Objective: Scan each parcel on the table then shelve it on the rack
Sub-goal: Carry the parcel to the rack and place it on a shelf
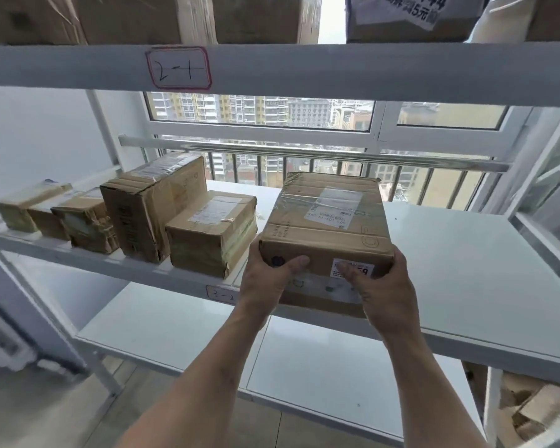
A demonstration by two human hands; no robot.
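Both bare forearms reach up from the bottom of the frame toward its centre, converging on one cardboard parcel [328, 227]; the left hand [265, 286] clamps the parcel's near left corner, thumb laid flat across the front face and the fingers hidden beneath; the right hand [385, 295] clamps the near right corner, its thumb pressed over a small white sticker [353, 270] on the front face, the other fingers wrapped round the side and out of sight. The hands are apart, one at each end of the near edge, wrists bent upward.

The parcel sits in the centre of the frame, long axis running away from the camera, a white shipping label [335, 205] on its taped top; its far part lies over the white middle shelf [466, 270] of the rack, its near end overhangs the front edge, and whether the underside rests on the shelf I cannot tell.

To the left on the same shelf stands a row of five taped boxes [143, 215], the nearest just beside the held parcel but not touching it; at upper left the rail above carries a handwritten tag [178, 68] reading 2-1; behind the rack is a barred window [304, 124].
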